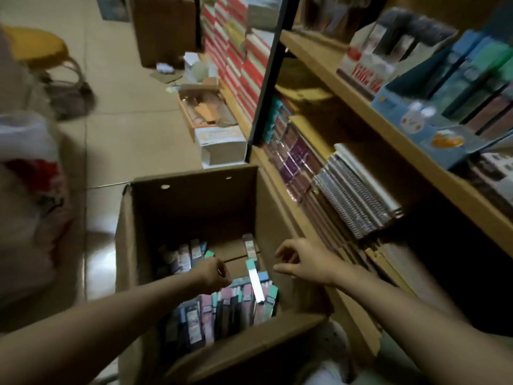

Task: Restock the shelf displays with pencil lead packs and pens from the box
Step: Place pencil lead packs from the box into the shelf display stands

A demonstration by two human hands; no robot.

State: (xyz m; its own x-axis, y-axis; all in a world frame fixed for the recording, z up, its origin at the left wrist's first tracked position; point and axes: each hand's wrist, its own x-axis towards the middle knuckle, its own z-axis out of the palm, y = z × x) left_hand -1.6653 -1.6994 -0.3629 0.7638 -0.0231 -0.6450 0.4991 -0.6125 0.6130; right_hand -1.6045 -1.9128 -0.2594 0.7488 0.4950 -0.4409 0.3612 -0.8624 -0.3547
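Note:
An open cardboard box (191, 207) stands on the floor below me, with several slim packs (236, 298) in pink, teal and grey standing upright in its near half and a few more at the far left. My left hand (215, 275) reaches down into the box with its fingers curled; nothing shows in its grip. My right hand (301, 259) hovers over the box's right wall, fingers loosely spread and holding nothing. On the upper shelf at right, a blue display tray (416, 126) holds upright teal and dark packs.
Wooden shelving (361, 112) runs along the right, with spiral notebooks (358, 201) on the lower shelf beside the box. Small cartons (219, 145) and scraps lie on the floor behind the box. A white and red bag (36, 168) and a yellow stool (39, 47) stand left.

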